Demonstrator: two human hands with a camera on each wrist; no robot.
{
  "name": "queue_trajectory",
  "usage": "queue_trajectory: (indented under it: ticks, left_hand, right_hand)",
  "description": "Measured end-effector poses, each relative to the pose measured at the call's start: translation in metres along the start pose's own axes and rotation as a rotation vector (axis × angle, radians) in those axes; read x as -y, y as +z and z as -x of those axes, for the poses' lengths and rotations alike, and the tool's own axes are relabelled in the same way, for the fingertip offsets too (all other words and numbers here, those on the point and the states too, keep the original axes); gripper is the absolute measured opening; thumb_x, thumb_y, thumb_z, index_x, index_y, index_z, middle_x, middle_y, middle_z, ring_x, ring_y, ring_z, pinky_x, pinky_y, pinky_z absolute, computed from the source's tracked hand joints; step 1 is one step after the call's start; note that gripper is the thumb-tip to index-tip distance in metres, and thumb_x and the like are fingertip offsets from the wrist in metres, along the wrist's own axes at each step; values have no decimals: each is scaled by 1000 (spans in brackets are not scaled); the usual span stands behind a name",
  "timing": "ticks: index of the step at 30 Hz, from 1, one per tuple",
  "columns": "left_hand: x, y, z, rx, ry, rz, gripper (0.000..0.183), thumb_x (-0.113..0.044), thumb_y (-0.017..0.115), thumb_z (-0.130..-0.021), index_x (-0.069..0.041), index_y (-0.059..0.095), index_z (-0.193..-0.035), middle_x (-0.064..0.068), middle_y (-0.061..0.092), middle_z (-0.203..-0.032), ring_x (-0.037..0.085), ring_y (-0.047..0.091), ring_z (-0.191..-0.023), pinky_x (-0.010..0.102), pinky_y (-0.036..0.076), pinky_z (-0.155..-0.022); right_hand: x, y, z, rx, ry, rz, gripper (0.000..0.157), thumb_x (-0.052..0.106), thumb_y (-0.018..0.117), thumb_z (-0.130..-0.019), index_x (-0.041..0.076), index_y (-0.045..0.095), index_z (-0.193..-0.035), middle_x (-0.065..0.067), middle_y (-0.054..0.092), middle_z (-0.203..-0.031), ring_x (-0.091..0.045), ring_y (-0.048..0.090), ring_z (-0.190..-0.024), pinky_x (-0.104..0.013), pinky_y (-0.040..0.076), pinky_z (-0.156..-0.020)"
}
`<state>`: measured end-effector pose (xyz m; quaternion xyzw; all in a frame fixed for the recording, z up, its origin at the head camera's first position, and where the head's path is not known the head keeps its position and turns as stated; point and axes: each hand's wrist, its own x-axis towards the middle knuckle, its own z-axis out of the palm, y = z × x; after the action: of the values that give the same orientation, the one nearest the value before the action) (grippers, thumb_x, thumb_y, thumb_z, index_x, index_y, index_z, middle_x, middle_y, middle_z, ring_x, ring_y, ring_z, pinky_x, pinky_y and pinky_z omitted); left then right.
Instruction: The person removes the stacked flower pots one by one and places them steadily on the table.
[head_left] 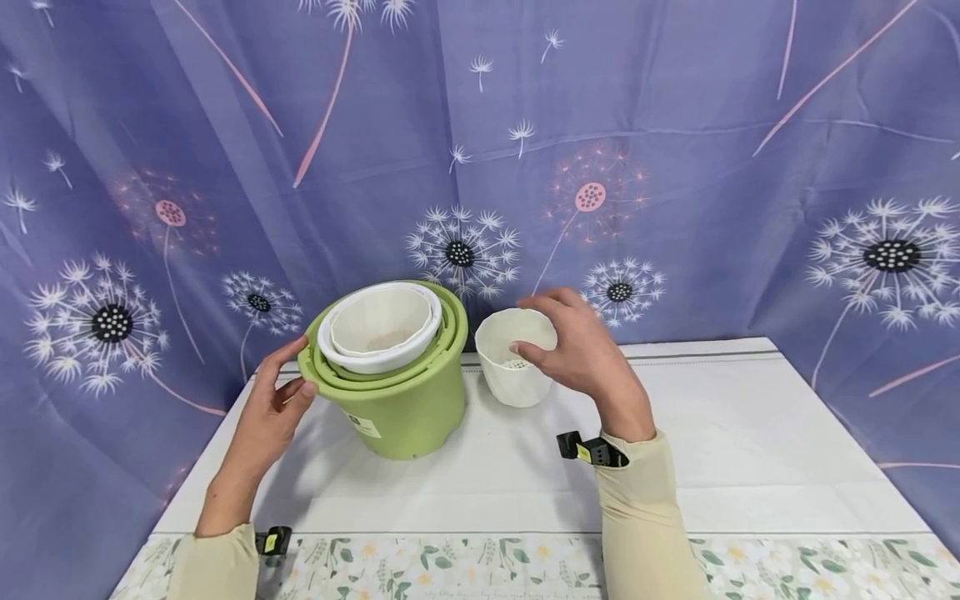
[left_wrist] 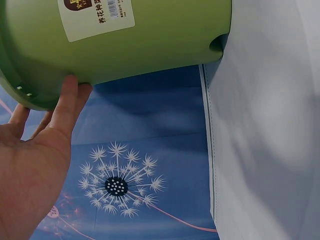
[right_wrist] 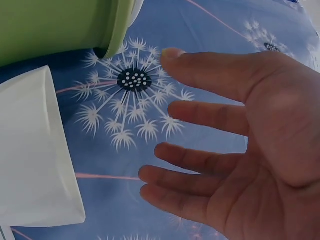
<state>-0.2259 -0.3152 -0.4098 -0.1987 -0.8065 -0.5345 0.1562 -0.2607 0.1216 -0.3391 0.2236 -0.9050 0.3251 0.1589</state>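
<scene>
A large green flowerpot stands left of centre, with another green pot, a white pot and a cream pot nested inside it. My left hand holds its left side at the rim, thumb below the lip. In the left wrist view, the left hand has fingers both in front of and behind the rim. To the right sits a small white flowerpot with a scalloped rim and a perforated bottom. Over its right side hovers my right hand, fingers spread; the right wrist view shows them apart from the pot.
A white cloth with a floral front border covers the table. Behind it hangs a purple curtain printed with dandelions, close to the pots. The green pot carries a paper label.
</scene>
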Motion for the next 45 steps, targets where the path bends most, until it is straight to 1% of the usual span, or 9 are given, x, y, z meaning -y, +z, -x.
queue_trajectory:
  ticks: [6, 12, 15, 20, 27, 34, 37, 41, 45]
  left_hand:
    - [2, 3, 2, -5, 14, -12, 63, 1, 54, -110, -8, 30, -168, 16, 24, -165, -1, 61, -122, 11, 52, -97]
    - [3, 1, 3, -4, -1, -35, 64, 0, 54, -110, -11, 29, -168, 15, 24, -166, -2, 60, -123, 11, 51, -98]
    - [2, 1, 2, -3, 1, -29, 64, 0, 54, -110, -10, 29, -168, 15, 23, -166, -2, 60, -122, 11, 51, -97]
    - [2, 1, 2, 0, 7, -10, 64, 1, 53, -110, -10, 29, -168, 14, 23, -165, -2, 61, -123, 11, 52, -98]
    - [-1, 1, 0, -1, 8, 6, 64, 1, 54, -110, -9, 29, -168, 15, 23, -166, -1, 60, -124, 12, 51, -99]
    - [0, -2, 2, 7, 25, -7, 64, 0, 53, -110, -9, 28, -168, 18, 22, -165, -2, 60, -124, 11, 51, -98]
    - [1, -2, 2, 5, 17, -1, 64, 0, 53, -110, -9, 28, -168, 16, 22, -166, -1, 60, -124, 11, 51, -98]
    - [2, -2, 1, -3, 1, -3, 64, 0, 54, -110, -10, 29, -168, 13, 23, -166, 0, 60, -124, 12, 52, -98]
    - [3, -2, 0, -3, -2, -12, 64, -2, 54, -110, -11, 29, -168, 13, 24, -166, 0, 60, -125, 12, 51, -99]
  right_hand:
    - [4, 0, 1, -21, -26, -10, 51, 26, 85, -93, 10, 69, -138, -16, 59, -140, -39, 57, -128, -57, 48, -109]
    - [10, 3, 1, -57, -101, -28, 48, 22, 84, -93, 7, 70, -135, -17, 60, -138, -38, 58, -127, -56, 48, -109]
    - [13, 4, 1, -68, -123, -34, 46, 21, 84, -93, 7, 70, -134, -16, 60, -138, -36, 58, -129, -54, 48, -110]
    - [17, 4, 1, -89, -157, -20, 47, 21, 84, -93, 7, 70, -135, -15, 60, -137, -34, 58, -128, -53, 49, -108]
    - [22, 6, -1, -120, -205, -40, 46, 20, 85, -92, 7, 71, -134, -14, 61, -136, -33, 59, -127, -50, 49, -108]
    - [27, 13, -2, -136, -253, -64, 45, 18, 85, -92, 4, 71, -131, -17, 62, -134, -35, 60, -125, -51, 51, -105]
    - [29, 14, -3, -140, -261, -64, 45, 18, 86, -91, 3, 71, -131, -18, 62, -135, -35, 60, -126, -51, 51, -105]
    - [31, 15, -5, -124, -250, -57, 46, 19, 86, -91, 4, 71, -132, -17, 60, -136, -34, 60, -126, -51, 51, -105]
    - [34, 17, -5, -106, -240, -56, 46, 18, 85, -92, 4, 70, -133, -16, 59, -138, -33, 59, -126, -50, 51, -106]
